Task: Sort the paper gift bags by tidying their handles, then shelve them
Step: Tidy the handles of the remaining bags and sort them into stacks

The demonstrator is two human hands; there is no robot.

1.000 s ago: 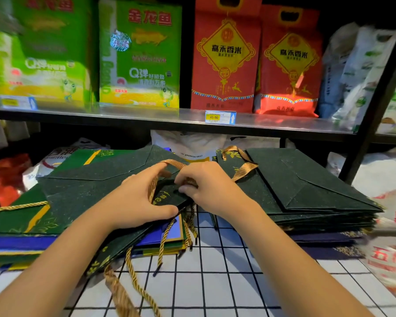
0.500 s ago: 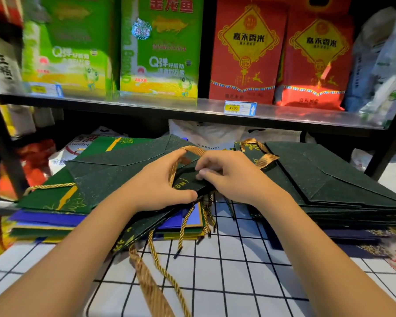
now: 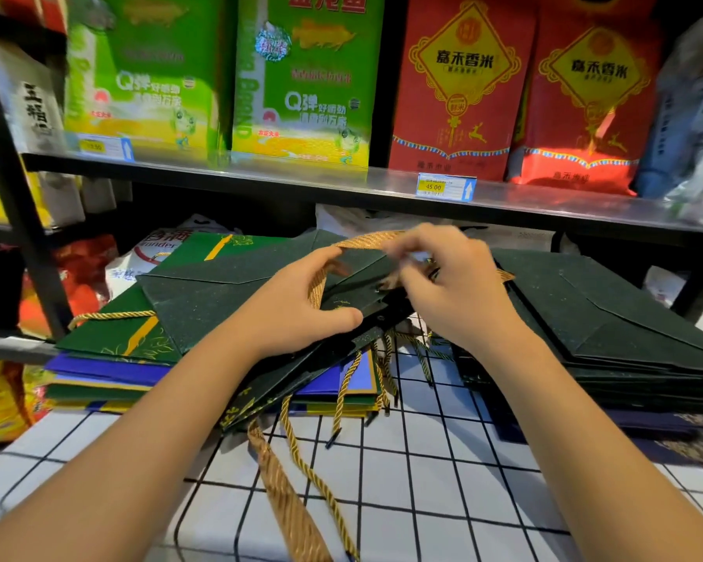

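Two bare hands work over a flat dark green bag (image 3: 236, 294) that lies on top of the left stack (image 3: 110, 371) of folded gift bags. The left hand (image 3: 297, 306) presses down on this bag, thumb stretched along its open edge and fingers curled over a gold ribbon handle (image 3: 362, 240), so it is closed on bag and ribbon together. The ribbon arches up from under those fingers and runs across to the right hand (image 3: 455, 285), which hovers just above the bag's mouth with fingers bent around the ribbon's far end (the fingertips are blurred, so the exact pinch cannot be told).

The bag's front corner hangs over the stack edge toward the viewer. Below it, a second ribbon (image 3: 285, 496) and a twisted gold cord (image 3: 321, 484) trail down onto the white cloth (image 3: 443, 500) with its black grid lines. The left stack also holds blue and green bags with gold trim; one cord loop (image 3: 110, 316) sticks out at its left side.

To the right, apart from the first stack, sits another stack (image 3: 609, 326) of dark green bags, neatly squared.

Above both runs a metal shelf (image 3: 260, 176) carrying green boxes (image 3: 305, 83) and red packs (image 3: 459, 87), with a yellow price tag (image 3: 445, 187) reading 45.00 on its front edge.
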